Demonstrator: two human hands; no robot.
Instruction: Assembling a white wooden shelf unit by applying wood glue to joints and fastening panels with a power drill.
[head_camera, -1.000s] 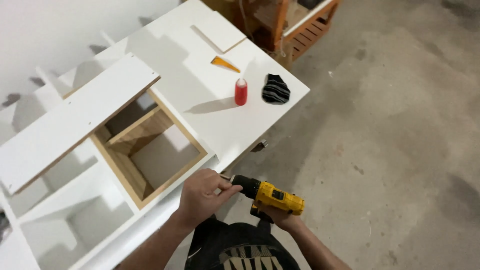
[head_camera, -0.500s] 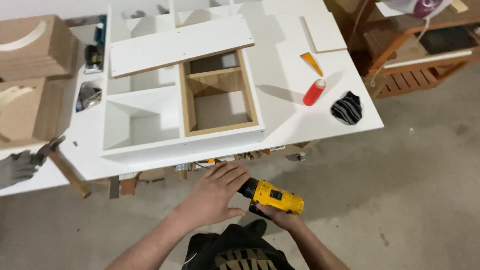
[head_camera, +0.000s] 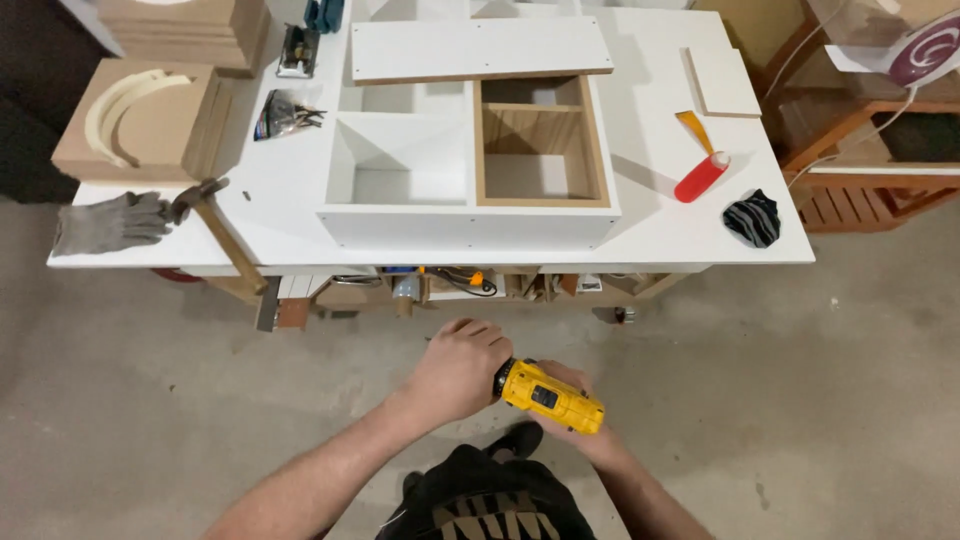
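Drill (head_camera: 550, 396), yellow and black, sits low before the person's body, well clear of the white worktop (head_camera: 660, 235). The right hand (head_camera: 590, 425) wraps its handle from beneath, grip clenched around it. The left hand (head_camera: 462, 365) closes over the drill's front end, fingers curled tight about the chuck. A white cabinet frame (head_camera: 470, 225) lies on the worktop beyond.

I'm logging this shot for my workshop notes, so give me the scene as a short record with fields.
setting: white workbench on a concrete floor
left hand: closed over the front end of the yellow drill
right hand: under the drill body, gripping it
on bench: white cabinet frame with a wooden box, red bottle, hammer, grey gloves
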